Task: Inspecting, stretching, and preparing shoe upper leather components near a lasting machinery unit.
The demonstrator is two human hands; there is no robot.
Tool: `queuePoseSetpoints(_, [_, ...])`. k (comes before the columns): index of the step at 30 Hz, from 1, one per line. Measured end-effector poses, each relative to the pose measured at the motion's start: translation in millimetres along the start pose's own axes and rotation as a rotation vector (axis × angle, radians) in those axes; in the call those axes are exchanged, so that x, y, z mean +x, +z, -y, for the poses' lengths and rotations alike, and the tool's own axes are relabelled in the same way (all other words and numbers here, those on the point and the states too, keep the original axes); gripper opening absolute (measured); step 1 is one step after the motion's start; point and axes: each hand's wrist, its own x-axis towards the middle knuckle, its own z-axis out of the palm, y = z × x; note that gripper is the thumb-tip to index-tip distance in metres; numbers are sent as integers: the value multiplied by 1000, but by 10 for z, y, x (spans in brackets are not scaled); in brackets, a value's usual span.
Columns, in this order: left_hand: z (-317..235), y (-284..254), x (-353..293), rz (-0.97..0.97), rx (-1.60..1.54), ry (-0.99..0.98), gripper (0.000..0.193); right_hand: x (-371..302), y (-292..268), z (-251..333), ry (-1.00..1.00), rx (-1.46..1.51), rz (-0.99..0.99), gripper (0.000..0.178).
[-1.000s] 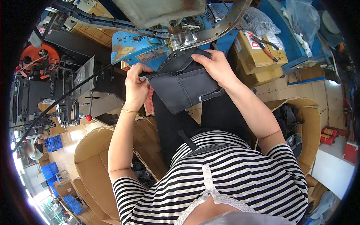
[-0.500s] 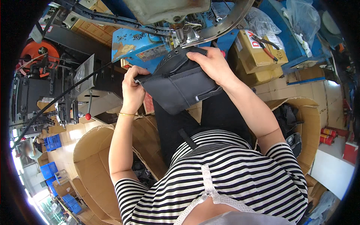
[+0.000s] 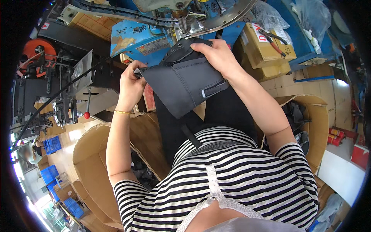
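A black, stitched boot upper (image 3: 176, 87) hangs spread between my hands, over my lap. A row of metal eyelets shows along its far edge, and a small white tag sits by a strap-like piece near its right side. My left hand (image 3: 131, 83) is closed on the piece's left edge. My right hand (image 3: 220, 60) grips its far right part, thumb on top and the other fingers underneath, mostly hidden. Just beyond the far edge is the metal head of a blue machine (image 3: 190, 26); whether the upper touches it I cannot tell.
Curved metal rails (image 3: 232, 17) run to the machine head. Cartons (image 3: 266, 52) with red-handled pliers (image 3: 276, 42) stand at the far right. Open cardboard boxes holding dark pieces flank me, one left (image 3: 92, 154) and one right (image 3: 319, 127). A red-knobbed lever (image 3: 87, 115) juts out at left.
My left hand has moved a little left and nearer, with the upper's left side. The upper's face has turned more toward view. My right hand keeps its grip, and the whole view has shifted slightly.
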Motion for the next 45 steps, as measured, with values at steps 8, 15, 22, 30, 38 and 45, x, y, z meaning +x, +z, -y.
queuePoseSetpoints(8, [-41, -42, -28, -92, 158, 164, 27, -74, 102, -40, -79, 123, 31, 35])
queuePoseSetpoints(15, [-159, -429, -357, 158, 506, 228, 39, -599, 147, -24, -594, -558, 12, 30])
queuePoseSetpoints(22, [-70, 392, -1001, -39, -842, -357, 6, -996, 411, 91, -535, -515, 458, 37])
queuePoseSetpoints(30, [51, 489, -1157, -351, -1208, -586, 39, -977, -2, -736, 796, 619, 446, 47])
queuePoseSetpoints(38, [219, 283, -822, 81, -860, -51, 46, -1428, -11, -552, 265, 92, 363, 31])
queuePoseSetpoints(45, [169, 956, -1472, 361, -369, 78, 20, -1605, -222, -861, 489, 365, 44, 30])
